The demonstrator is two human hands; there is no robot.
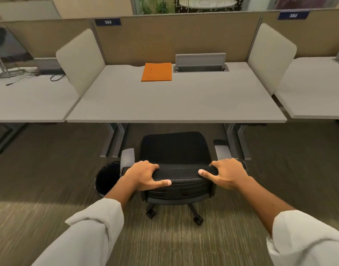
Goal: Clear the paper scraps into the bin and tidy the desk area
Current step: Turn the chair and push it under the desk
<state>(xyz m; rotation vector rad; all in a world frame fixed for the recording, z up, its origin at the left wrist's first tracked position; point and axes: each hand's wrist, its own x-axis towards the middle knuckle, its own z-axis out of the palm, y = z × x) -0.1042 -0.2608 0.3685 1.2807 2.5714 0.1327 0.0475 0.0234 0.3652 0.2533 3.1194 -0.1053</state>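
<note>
the desk (176, 100) was plain pale grey, and the folder (156, 72) on it flat orange. the chair (175, 148) was black, its back a black mesh of small holes, its armrests (128, 157) grey. the bin (107, 178) was black. the carpet (49, 169) was olive-brown with fine pale streaks. the partition (176, 39) was tan, the side screens (81, 58) cream, the number tags (107, 22) dark blue with white figures. the sleeves (91, 233) were white.
</note>
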